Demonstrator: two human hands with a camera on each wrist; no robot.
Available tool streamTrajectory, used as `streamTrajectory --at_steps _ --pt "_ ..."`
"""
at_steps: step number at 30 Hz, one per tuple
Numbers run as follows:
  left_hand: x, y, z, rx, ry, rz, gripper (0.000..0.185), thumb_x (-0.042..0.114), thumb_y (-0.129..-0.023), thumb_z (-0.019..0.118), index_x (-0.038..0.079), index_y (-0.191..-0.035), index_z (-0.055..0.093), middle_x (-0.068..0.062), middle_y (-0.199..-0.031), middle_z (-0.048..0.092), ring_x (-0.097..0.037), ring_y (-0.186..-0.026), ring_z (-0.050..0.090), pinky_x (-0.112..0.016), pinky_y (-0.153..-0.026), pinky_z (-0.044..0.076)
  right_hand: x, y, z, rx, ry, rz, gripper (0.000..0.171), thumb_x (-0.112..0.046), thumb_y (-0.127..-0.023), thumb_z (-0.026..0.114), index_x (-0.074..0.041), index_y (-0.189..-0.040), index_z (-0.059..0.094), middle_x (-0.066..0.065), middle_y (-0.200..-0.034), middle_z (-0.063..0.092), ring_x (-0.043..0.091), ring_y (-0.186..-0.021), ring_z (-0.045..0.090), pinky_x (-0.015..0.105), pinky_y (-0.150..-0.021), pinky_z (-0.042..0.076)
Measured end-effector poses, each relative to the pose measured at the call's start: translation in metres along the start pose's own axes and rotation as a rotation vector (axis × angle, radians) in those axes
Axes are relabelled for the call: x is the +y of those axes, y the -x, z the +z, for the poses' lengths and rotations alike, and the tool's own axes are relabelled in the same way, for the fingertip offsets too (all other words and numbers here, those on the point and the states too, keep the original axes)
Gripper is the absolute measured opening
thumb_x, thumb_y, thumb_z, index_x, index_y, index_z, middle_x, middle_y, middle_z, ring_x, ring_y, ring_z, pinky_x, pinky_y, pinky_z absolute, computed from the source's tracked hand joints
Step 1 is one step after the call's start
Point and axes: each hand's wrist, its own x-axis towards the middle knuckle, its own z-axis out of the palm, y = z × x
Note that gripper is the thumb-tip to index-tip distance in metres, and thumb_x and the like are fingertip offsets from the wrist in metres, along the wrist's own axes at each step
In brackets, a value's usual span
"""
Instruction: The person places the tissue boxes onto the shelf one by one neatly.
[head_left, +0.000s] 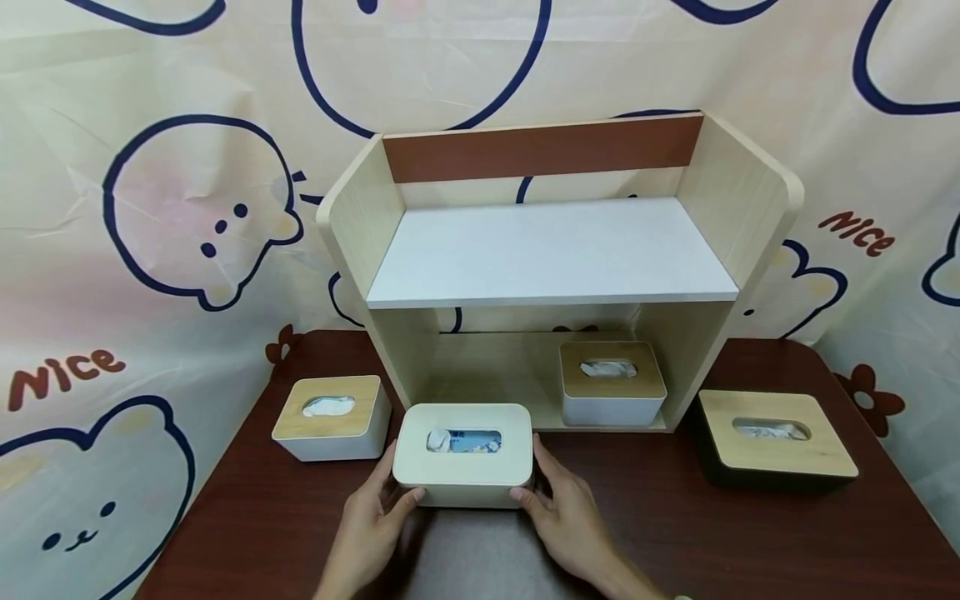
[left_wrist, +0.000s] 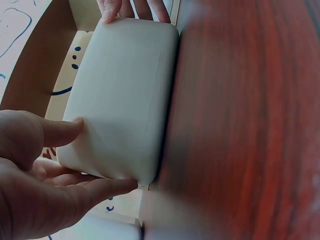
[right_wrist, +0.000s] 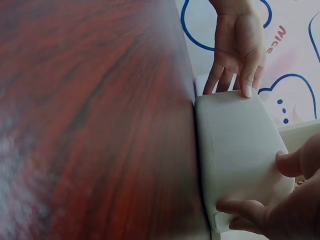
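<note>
Both hands bracket the all-white tissue box (head_left: 463,456), which sits on the dark wood-grain table (head_left: 675,517) just in front of the open lower bay of the desktop shelf unit (head_left: 555,250). The left hand (head_left: 372,521) has its fingers curled round the box's left end, thumb on the near face; the right hand (head_left: 567,512) grips the right end the same way, so the box is pinched from both sides.

The hold looks like the weak point: the box walls are smooth and rounded, and the fingers seem to bear on the ends only, so a lift could let it slip or tip, and the lid might part from the base. Pushed forward carelessly, it could knock the wood-lidded tissue box (head_left: 612,382) already standing inside the lower bay, or catch the shelf unit's side panel. The tissue poking from the slot could also snag.

To the left stands another white tissue box with a wooden lid (head_left: 332,417), near the held one but apart from it; at the far right a black-bodied tissue box with a wooden lid (head_left: 776,448). The upper white shelf board (head_left: 551,250) carries nothing. Behind hangs a cream cartoon-bear backdrop (head_left: 150,208) printed "Nice"
</note>
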Motion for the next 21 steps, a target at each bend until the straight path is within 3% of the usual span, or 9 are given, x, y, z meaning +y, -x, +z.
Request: streamTrajectory --at_steps 8,14,16,17,18,19,21 --pt "0.006 -0.003 0.002 0.01 0.025 0.003 0.08 0.002 -0.096 0.077 0.005 -0.166 0.038 -0.02 -0.163 0.051 -0.032 -0.145 0.053 -0.046 -0.111 0.053 -0.003 -0.002 -0.006 0.04 0.051 -0.023 0.079 -0.015 -0.096 0.08 0.009 -0.16 0.04 0.027 -0.164 0.043 0.031 -0.145 0.05 0.047 -0.108 0.054" --pt "0.013 -0.011 0.003 0.005 0.034 0.017 0.08 0.002 -0.097 0.076 0.009 -0.167 0.038 -0.017 -0.164 0.051 -0.03 -0.144 0.055 -0.044 -0.11 0.055 -0.006 -0.006 -0.014 0.07 0.085 -0.058 0.078 -0.014 -0.096 0.08 0.006 -0.16 0.042 0.023 -0.163 0.048 0.028 -0.147 0.047 0.05 -0.113 0.051" --pt "0.015 -0.015 0.004 0.008 0.035 0.034 0.079 0.002 -0.097 0.076 0.01 -0.167 0.039 -0.016 -0.163 0.052 -0.03 -0.143 0.056 -0.043 -0.109 0.056 -0.007 -0.008 -0.018 0.072 0.091 -0.061 0.077 -0.015 -0.096 0.079 0.005 -0.161 0.042 0.023 -0.162 0.049 0.019 -0.117 0.072 0.048 -0.111 0.054" --pt "0.016 -0.016 0.004 0.009 0.038 0.04 0.079 0.002 -0.098 0.076 0.011 -0.167 0.039 -0.015 -0.163 0.053 -0.029 -0.142 0.057 -0.042 -0.109 0.056 -0.008 -0.01 -0.019 0.073 0.09 -0.062 0.077 -0.016 -0.097 0.079 0.004 -0.161 0.041 0.023 -0.162 0.049 0.011 -0.098 0.074 0.046 -0.109 0.055" --pt "0.017 -0.018 0.004 0.01 0.047 0.044 0.079 0.002 -0.098 0.076 0.011 -0.167 0.039 -0.015 -0.163 0.053 -0.029 -0.142 0.057 -0.041 -0.109 0.056 -0.009 -0.011 -0.021 0.075 0.095 -0.057 0.077 -0.016 -0.097 0.079 0.005 -0.161 0.041 0.023 -0.162 0.049 0.007 -0.09 0.072 0.046 -0.108 0.056" --pt "0.018 -0.02 0.005 0.011 0.06 0.049 0.078 0.002 -0.098 0.075 0.011 -0.167 0.04 -0.014 -0.163 0.053 -0.029 -0.142 0.057 -0.04 -0.108 0.057 -0.009 -0.013 -0.023 0.072 0.096 -0.049 0.077 -0.017 -0.098 0.078 0.004 -0.161 0.041 0.024 -0.162 0.048 0.001 -0.069 0.063 0.043 -0.105 0.057" --pt "0.019 -0.024 0.006 0.012 0.084 0.057 0.077 0.001 -0.098 0.075 0.01 -0.167 0.039 -0.014 -0.165 0.051 -0.028 -0.143 0.056 -0.038 -0.108 0.057 -0.011 -0.016 -0.026 0.067 0.095 -0.027 0.077 -0.018 -0.098 0.078 0.004 -0.162 0.04 0.025 -0.162 0.047 -0.002 -0.048 0.034 0.04 -0.099 0.057"
